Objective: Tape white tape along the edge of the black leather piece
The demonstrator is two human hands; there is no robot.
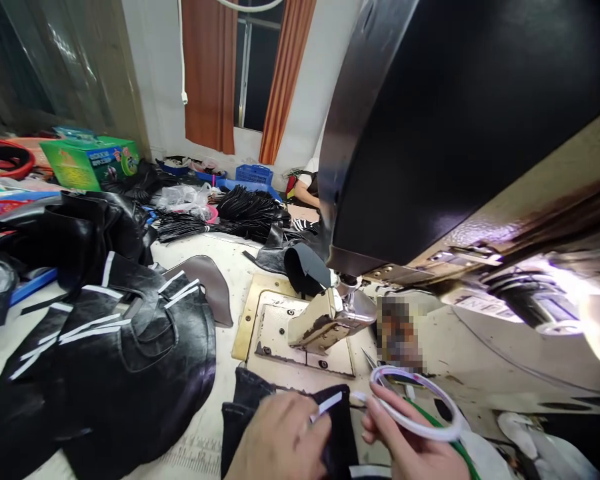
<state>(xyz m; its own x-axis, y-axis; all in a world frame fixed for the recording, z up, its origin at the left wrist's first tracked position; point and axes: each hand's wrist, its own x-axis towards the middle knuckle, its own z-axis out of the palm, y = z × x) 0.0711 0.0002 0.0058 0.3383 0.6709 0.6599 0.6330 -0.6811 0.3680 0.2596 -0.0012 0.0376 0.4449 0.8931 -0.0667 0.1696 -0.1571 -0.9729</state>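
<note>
At the bottom centre, my left hand [280, 437] is closed over a black leather piece [343, 427], its fingers curled at a short strip of white tape [330, 402] on that piece. The hand is a little blurred, and its palm side is hidden. To its right, my right hand [410, 443] grips a roll of white tape [447, 410], with thumb and fingers closed around one side of the ring. A loose white tape end sticks out near the right fingertips. Just beyond both hands stands the sewing machine's raised bed [315, 320].
Black leather pieces [165, 373] with white tape strips lie on the left. The dark machine head [430, 133] overhangs the upper right. Pointed metal tips [369, 358] show by the tape roll. Farther back are black strips [250, 210], a blue basket [254, 175] and another person's arm [306, 195].
</note>
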